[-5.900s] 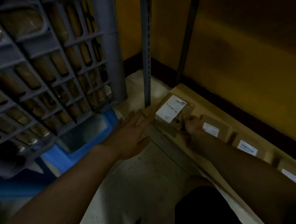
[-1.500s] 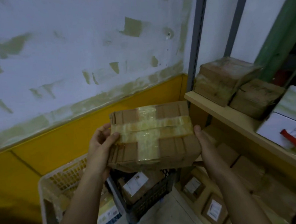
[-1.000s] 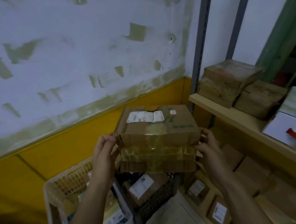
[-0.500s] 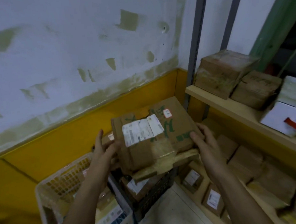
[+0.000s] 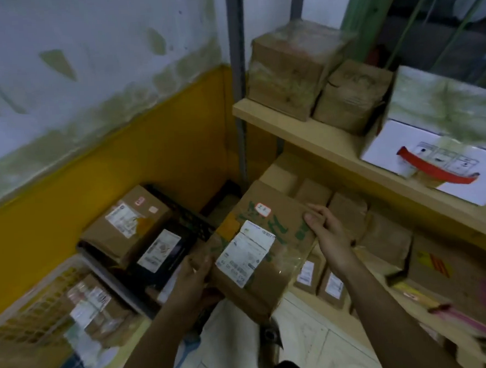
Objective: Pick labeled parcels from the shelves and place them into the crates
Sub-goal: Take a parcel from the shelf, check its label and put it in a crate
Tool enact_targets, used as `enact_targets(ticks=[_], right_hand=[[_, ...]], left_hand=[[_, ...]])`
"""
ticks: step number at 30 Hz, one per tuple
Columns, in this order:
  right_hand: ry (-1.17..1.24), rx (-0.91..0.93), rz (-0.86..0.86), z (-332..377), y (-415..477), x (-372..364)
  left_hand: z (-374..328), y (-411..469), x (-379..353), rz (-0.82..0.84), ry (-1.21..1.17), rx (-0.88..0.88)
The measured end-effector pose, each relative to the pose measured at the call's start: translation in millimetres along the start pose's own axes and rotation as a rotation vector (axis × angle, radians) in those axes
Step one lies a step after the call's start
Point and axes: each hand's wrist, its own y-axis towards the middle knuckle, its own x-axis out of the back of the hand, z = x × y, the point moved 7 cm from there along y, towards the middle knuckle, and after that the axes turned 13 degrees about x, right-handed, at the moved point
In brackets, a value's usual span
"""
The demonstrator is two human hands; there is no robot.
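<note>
We grip one labelled parcel (image 5: 256, 240) with both hands, left hand (image 5: 190, 278) curled on its near-left edge, right hand (image 5: 328, 232) clasping its right, beside one black crate (image 5: 188, 214) holding two parcels (image 5: 125, 228).

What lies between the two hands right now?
In the head view, only the labeled parcel lies between them: left hand grips one edge, right hand the opposite.

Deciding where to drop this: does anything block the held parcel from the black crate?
Yes: a brown box and a dark parcel lie in the black crate, taking up its left part beside the held parcel. Only its far right corner looks free.
</note>
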Motion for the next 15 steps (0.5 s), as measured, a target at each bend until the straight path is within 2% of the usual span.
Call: enact_targets(ticks=[6, 10, 13, 15], right_hand=[[-0.007, -0.093, -0.107, -39, 51, 26], [-0.097, -0.175, -0.06, -58, 86, 42], [-0.419, -0.103, 0.064, -77, 111, 57], [-0.721, -0.139, 0.238, -105, 122, 69]], left_hand=[[-34, 46, -29, -0.044, -0.036, -0.078], [-86, 68, -57, -0.137, 0.084, -0.183], [-112, 95, -80, -0.144, 0.197, -0.199], [-121, 111, -91, -0.154, 0.232, -0.186]])
